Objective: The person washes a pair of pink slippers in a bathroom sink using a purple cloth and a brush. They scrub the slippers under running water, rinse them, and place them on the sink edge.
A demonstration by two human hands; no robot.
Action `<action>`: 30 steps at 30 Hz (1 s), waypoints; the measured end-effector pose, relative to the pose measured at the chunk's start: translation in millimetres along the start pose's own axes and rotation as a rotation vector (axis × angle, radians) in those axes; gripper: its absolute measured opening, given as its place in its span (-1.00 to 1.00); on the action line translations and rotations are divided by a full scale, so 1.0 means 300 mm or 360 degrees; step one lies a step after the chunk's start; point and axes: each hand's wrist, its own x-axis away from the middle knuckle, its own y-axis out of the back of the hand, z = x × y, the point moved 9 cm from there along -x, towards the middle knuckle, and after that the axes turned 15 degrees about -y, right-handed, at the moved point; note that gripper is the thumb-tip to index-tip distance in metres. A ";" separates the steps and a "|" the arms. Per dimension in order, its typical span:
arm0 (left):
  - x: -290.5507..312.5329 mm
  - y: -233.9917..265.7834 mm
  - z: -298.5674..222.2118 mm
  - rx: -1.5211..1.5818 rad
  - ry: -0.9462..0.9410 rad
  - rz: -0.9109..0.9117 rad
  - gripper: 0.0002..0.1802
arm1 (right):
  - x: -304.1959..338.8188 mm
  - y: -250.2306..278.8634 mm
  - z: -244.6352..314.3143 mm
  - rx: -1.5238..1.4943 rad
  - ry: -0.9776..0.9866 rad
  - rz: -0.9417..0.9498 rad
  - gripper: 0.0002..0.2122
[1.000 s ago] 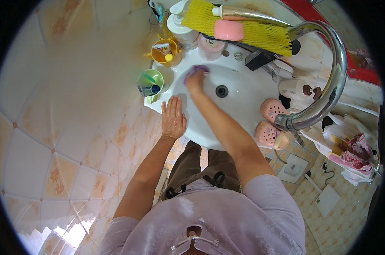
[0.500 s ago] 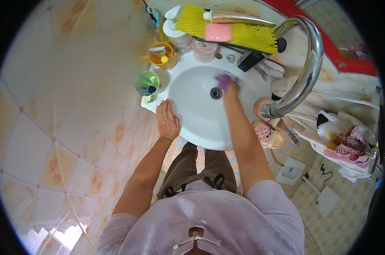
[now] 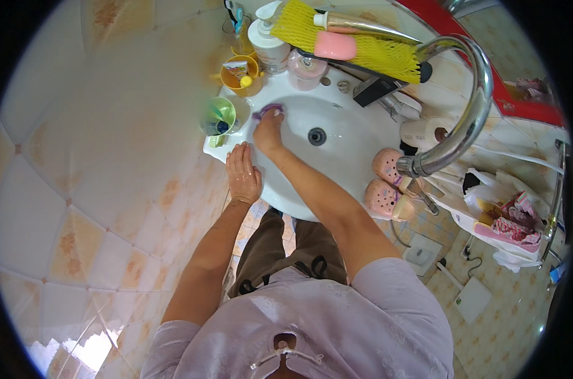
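Note:
My right hand (image 3: 268, 134) is closed on a purple cloth (image 3: 275, 108), pressing it against the inner left wall of the white washbasin (image 3: 337, 183). Most of the cloth is hidden under my fingers. On the basin's front left rim my left hand (image 3: 243, 174) lies flat, fingers stretched out and wet, holding nothing. Just beyond it a small green bar (image 3: 217, 140) and a light green cup (image 3: 227, 114) stand at the rim's left corner. The drain (image 3: 316, 136) shows bare in the middle of the basin.
Along the back left are a yellow cup (image 3: 245, 82), a white pump bottle (image 3: 270, 47) and a pink jar (image 3: 305, 71). A pink soap bar (image 3: 335, 45) lies on yellow netting (image 3: 292, 24). A curved chrome faucet (image 3: 482, 76) arches at the right, above pink clogs (image 3: 382, 199).
My right hand has swept the purple cloth leftward, from behind the drain to the basin's left wall. My left hand stays on the rim. The view has shifted slightly.

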 end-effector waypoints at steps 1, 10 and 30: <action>0.002 0.002 0.004 0.0019 0.0008 -0.0037 -0.29 | 0.089 0.000 0.022 0.0155 0.0281 -0.0069 -0.35; 0.003 0.021 -0.004 0.0039 0.0000 -0.0151 -0.35 | 0.528 0.241 -0.303 0.0477 0.0671 0.0797 -0.50; 0.017 0.005 -0.007 0.0033 0.0003 -0.0166 -0.38 | 0.110 0.402 -0.540 0.1984 0.0204 0.0019 -0.41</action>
